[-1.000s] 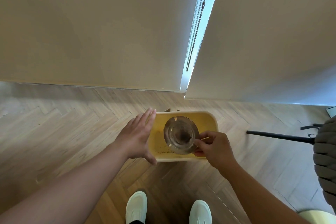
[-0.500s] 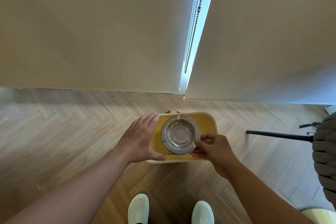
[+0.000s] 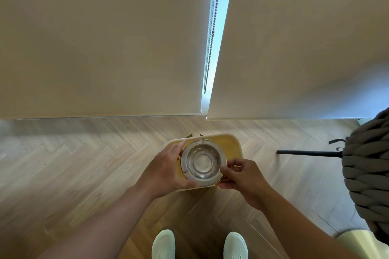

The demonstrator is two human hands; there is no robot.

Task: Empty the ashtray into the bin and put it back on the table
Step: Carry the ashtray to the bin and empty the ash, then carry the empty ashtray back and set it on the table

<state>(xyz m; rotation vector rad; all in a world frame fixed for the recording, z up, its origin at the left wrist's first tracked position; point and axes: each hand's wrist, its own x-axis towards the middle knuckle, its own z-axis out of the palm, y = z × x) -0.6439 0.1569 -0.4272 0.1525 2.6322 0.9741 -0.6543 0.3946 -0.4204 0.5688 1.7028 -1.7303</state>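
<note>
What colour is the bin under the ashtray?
Yellow bin, clearest in the head view.

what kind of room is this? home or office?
Probably a home living space, though I can't be sure: herringbone wood floor, full-length roller blinds with a bead chain, and a chunky knit throw at the right. A small yellow bin stands on the floor.

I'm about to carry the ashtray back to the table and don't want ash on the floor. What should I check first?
1. Ashtray emptied: ok, bowl looks clean apart from a few dark specks.
2. Ashtray upright and level: ok, open side faces up.
3. Grip: ok, right hand pinches the rim; left hand cups the other side.
4. Ashtray over the yellow bin: ok, loose specks would drop in.
5. Ash on the wooden floor: cannot tell.
6. Table free: cannot tell, not in view.
</note>
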